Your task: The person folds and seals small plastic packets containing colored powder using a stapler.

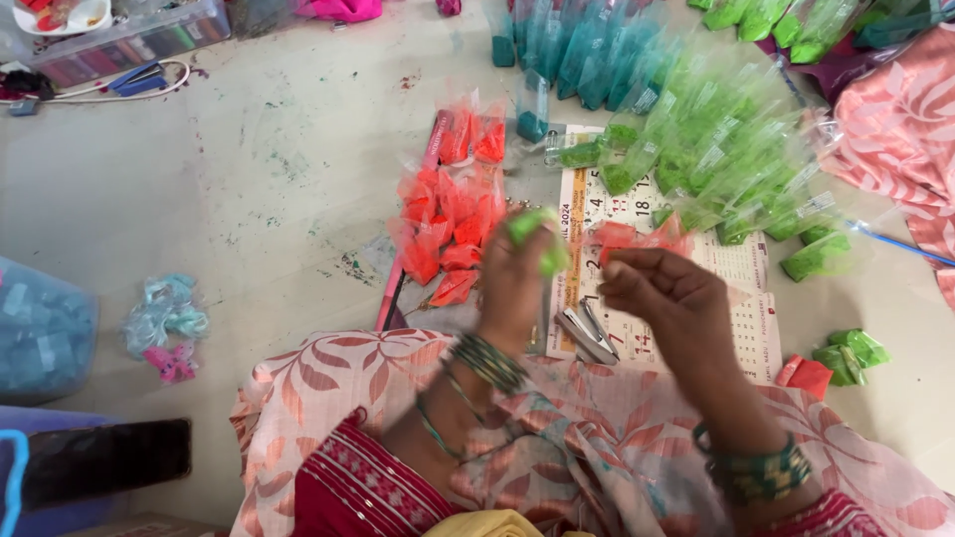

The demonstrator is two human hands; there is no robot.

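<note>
Far left: a blue bag (40,328) and a small bundle of pale blue and pink scraps (164,318) lie on the floor (249,199), well apart from the hands.
Orange pile: orange powder packets (448,219) lie loosely heaped just left of the hands; a careless sweep of the wrist could scatter them.
Left hand: the left hand (512,283) has its fingers closed round a green powder packet (537,239), raised above the lap. The picture is blurred here, so how firm the hold is cannot be told; a loose pinch could let it drop.
Stapler: a metal stapler (587,333) rests on the calendar sheet (736,273), below and between the hands.
Right hand: the right hand (662,293) pinches an orange packet (632,239) at its fingertips, close beside the green one. Thin plastic squeezed hard could split and spill powder on the cloth.
Right side: green packets (726,149) spread across the sheet and floor; teal packets (587,50) lie behind.
</note>
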